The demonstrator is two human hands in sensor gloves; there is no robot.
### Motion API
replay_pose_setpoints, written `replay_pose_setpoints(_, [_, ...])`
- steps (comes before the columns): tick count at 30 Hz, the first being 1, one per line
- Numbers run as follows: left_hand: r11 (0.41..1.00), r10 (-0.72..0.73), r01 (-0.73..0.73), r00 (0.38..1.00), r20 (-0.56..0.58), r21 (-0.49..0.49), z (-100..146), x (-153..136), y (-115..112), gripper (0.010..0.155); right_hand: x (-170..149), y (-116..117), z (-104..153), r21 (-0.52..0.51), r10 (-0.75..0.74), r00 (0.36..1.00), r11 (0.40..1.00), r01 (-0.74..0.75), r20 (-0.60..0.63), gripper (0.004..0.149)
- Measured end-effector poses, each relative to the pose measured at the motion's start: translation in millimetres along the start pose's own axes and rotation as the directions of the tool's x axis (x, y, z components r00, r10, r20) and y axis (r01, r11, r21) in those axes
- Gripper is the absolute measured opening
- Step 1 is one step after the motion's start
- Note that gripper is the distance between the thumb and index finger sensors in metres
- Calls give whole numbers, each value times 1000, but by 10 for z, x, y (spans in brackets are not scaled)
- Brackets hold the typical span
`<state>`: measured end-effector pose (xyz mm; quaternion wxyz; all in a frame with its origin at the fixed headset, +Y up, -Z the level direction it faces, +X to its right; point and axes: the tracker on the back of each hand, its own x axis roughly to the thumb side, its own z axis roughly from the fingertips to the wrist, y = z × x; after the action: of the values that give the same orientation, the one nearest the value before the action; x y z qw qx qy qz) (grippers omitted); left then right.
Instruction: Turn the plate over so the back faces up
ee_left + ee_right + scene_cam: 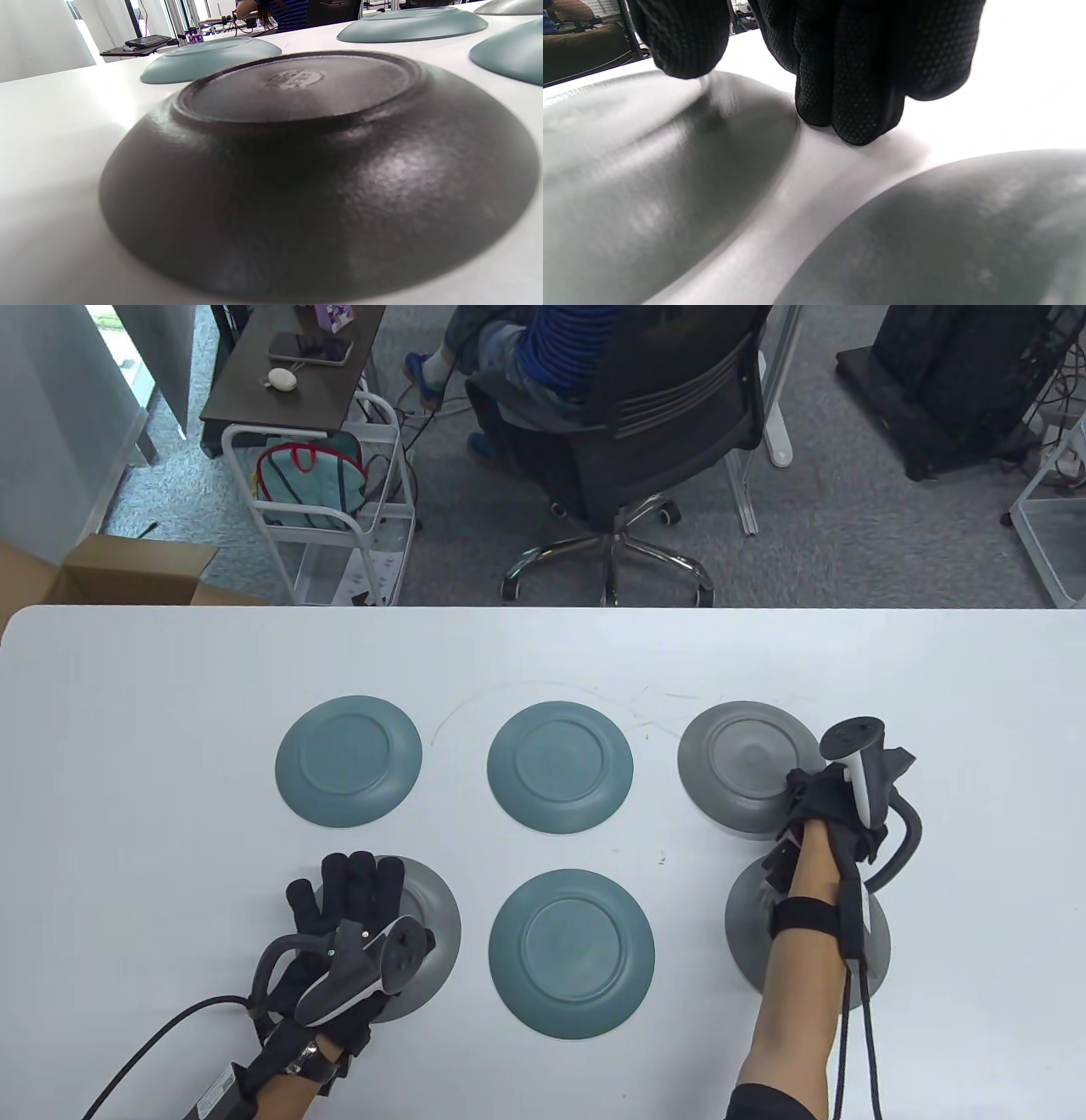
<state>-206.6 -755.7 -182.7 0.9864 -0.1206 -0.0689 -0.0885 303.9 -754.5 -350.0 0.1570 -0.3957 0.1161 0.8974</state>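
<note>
Six plates lie on the white table (170, 729), all with the foot ring up. My right hand (806, 793) is at the near right rim of the far right grey plate (738, 763). In the right wrist view the thumb (683, 38) touches that plate's back (649, 169), which looks blurred, and the fingers (857, 84) come down at its rim onto the table. My left hand (352, 891) lies flat, fingers stretched, on the near left grey plate (437, 933). That plate fills the left wrist view (318, 169); no fingers show there.
Three teal plates lie at far left (348, 759), far middle (560, 768) and near middle (571, 952). Another grey plate (751, 933) lies under my right forearm and shows in the right wrist view (946, 237). An office chair (645, 415) stands beyond the far edge.
</note>
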Motion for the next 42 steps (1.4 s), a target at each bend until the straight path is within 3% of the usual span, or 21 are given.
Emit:
replay_pose_setpoints(5, [1000, 10, -10, 1000, 4, -2, 0, 1, -1, 88, 15, -61, 88, -58, -11, 998, 998, 14, 56, 68])
replay_pose_setpoints(10, [1000, 24, -24, 1000, 16, 3, 15, 13, 13, 88, 102, -188, 327, -129, 61, 979, 991, -36, 193, 72])
replay_pose_setpoints(17, [999, 31, -32, 999, 40, 19, 55, 56, 47, 88, 221, -266, 1012, -200, 213, 859, 971, -132, 465, 82])
replay_pose_setpoints(23, [999, 33, -34, 998, 58, 32, 93, 92, 76, 88, 245, -84, 1633, -211, 319, 715, 948, -239, 622, 89])
replay_pose_setpoints(31, [998, 37, -41, 994, 100, 39, 143, 183, 93, 88, 126, 242, 2364, -262, 358, 530, 932, -251, 769, 93])
replay_pose_setpoints(36, [998, 42, -47, 993, 109, 44, 156, 197, 96, 88, 6, 444, 2595, -249, 347, 467, 933, -259, 814, 94])
replay_pose_setpoints(42, [998, 40, -44, 992, 121, 33, 145, 222, 62, 88, -114, 585, 2705, -253, 351, 442, 930, -268, 826, 94])
